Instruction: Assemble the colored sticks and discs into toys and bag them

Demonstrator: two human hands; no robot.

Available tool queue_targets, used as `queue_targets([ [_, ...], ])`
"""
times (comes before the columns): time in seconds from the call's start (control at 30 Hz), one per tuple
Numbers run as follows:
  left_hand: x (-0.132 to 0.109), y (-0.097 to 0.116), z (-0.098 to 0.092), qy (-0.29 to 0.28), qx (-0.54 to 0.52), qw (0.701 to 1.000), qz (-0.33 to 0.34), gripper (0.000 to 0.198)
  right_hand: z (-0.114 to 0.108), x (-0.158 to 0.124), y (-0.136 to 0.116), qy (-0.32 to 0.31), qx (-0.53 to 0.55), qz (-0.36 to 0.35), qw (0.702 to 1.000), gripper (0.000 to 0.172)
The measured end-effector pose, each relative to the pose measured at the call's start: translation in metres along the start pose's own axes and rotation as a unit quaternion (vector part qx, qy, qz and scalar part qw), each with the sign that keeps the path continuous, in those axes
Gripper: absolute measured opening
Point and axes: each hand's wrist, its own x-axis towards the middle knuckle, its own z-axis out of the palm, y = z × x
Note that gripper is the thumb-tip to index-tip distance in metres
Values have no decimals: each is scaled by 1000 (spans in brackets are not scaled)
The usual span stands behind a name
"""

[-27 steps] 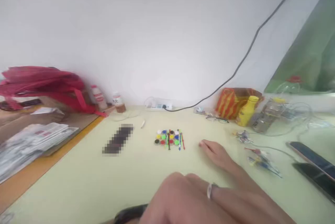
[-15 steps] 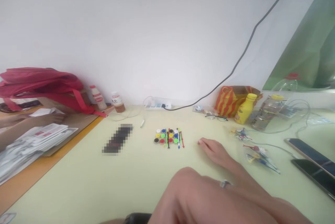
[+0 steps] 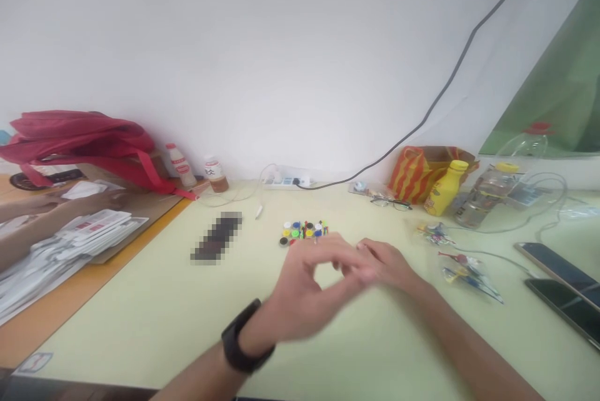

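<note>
just in front of the small coloured plastic caps (image 3: 296,233), the blurred left hand (image 3: 304,288) curled, its grip impossible to tell, and the right hand (image 3: 389,263) hung relaxed and empty; on the pale desk (image 3: 140,320), the caps looked light, slippery, and best pinched by their rims.

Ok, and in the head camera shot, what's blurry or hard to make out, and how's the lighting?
In the head view, the left hand is smeared by motion blur, and the right hand looks a little sharper; the pixelated dark patch hides whatever lies there; the light is soft and even, with the white wall looking washed out.
</note>
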Motion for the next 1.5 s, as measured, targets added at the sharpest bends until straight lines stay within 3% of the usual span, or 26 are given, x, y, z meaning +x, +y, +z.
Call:
queue_targets([
  [0.07,5,-47,-19,31,111,993,-14,18,2,3,2,-23,-8,-8,1000,33],
  [0.2,0,-142,-65,112,275,953,-65,23,9,11,2,-6,-46,36,998,22],
  [0.3,-7,-175,-77,148,329,928,-94,29,16,19,-4,6,-90,71,993,17],
  [0.5,-17,-176,-49,16,391,920,5,24,32,36,-17,33,-188,108,976,17],
  [0.63,-20,-174,-42,-23,402,915,19,27,35,32,-19,31,-127,44,990,17],
  [0.77,-21,-174,-47,-25,410,912,5,23,38,24,-22,18,-54,-95,994,33],
  [0.9,-20,-176,-51,-34,397,917,6,18,39,22,-28,9,-71,-162,984,41],
  [1.2,-21,-182,-48,-19,371,929,1,31,36,23,-27,17,-43,-159,986,28],
  [1.37,-21,-174,-49,21,348,937,5,30,36,24,-25,17,-45,-158,986,27],
  [1.5,-22,-165,-44,8,280,960,-9,28,35,26,-22,15,-18,-148,989,24],
])
